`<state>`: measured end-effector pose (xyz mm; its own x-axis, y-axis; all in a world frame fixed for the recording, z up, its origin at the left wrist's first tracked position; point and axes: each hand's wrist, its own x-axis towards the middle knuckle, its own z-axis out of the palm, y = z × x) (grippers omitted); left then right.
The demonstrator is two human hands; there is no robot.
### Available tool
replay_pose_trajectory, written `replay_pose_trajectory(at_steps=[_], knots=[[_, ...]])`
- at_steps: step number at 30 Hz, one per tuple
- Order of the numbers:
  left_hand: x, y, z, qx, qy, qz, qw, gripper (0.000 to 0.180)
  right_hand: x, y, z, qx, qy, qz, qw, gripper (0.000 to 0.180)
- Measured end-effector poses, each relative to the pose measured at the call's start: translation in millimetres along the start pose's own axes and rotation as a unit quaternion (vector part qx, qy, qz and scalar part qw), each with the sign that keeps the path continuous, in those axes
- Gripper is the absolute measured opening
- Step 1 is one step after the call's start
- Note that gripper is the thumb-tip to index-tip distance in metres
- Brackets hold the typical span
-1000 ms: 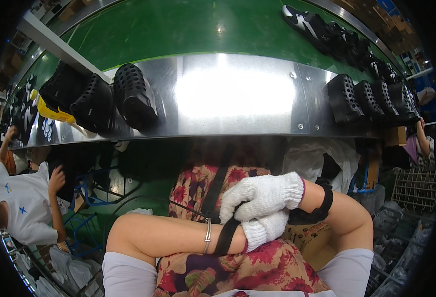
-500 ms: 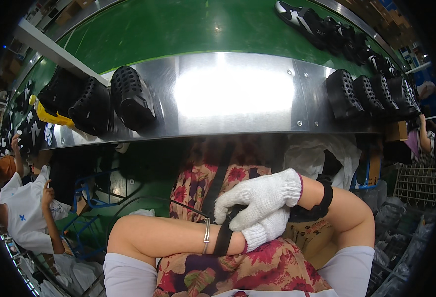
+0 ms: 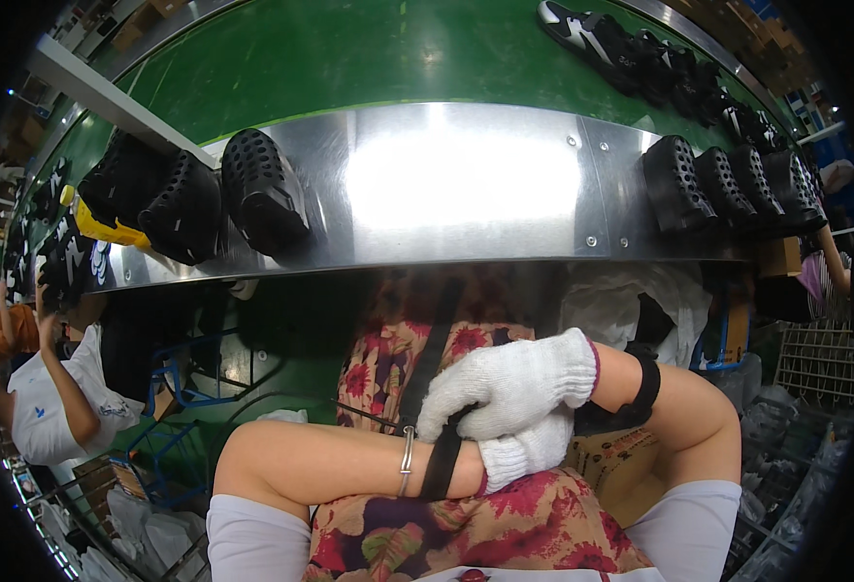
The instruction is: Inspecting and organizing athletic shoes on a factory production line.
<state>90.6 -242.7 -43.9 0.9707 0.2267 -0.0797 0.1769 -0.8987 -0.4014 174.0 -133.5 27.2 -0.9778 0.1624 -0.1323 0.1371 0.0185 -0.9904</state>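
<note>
My two hands wear white knitted gloves and rest crossed in front of my lap. The right hand lies over my left wrist, its fingers curled round the black strap there, with a dark part showing between fingers and thumb. Beneath it, my left hand shows mainly its glove cuff and back; its fingers are hidden. A silver bracelet circles the left forearm, and another black strap is on the right one. Below my hands is a floral apron. Neither hand touches the metal ledge ahead.
Black perforated shoe-shaped pieces stand on the ledge, several at left and several at right. Black-and-white sneakers line the green conveyor belt. A yellow object lies at left, near a person in white. A wire basket is at right.
My hands keep their crossed pose. At far left, the person in white has raised an arm toward the shoes; at far right another person's arm has shifted slightly.
</note>
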Motion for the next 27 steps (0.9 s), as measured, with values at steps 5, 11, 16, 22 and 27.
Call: replay_pose_trajectory(at_steps=[5, 11, 16, 22, 27], knots=[[-6.1, -5.3, 10.4, 0.108, 0.051, -0.003, 0.993, 0.040, 7.4, 3.3, -10.1, 0.045, -0.070, 0.055, 0.995, 0.038], [-3.9, 34.3, 42.3, 0.274, 0.058, -0.008, 0.960, 0.039, 9.8, -5.1, -11.1, 0.027, -0.100, 0.097, 0.990, 0.034], [-5.6, 61.3, 69.5, 0.407, 0.056, -0.018, 0.911, 0.038, 8.0, -0.6, -7.5, 0.013, -0.078, 0.101, 0.992, 0.033], [-5.8, -34.6, -19.3, 0.033, 0.075, 0.008, 0.997, 0.036, 1.5, 6.9, -1.3, 0.055, -0.011, 0.064, 0.996, 0.036], [5.2, -4.2, -2.9, -0.289, -0.030, -0.010, 0.957, 0.039, 3.7, 8.9, 1.8, 0.061, -0.021, 0.037, 0.997, 0.043]])
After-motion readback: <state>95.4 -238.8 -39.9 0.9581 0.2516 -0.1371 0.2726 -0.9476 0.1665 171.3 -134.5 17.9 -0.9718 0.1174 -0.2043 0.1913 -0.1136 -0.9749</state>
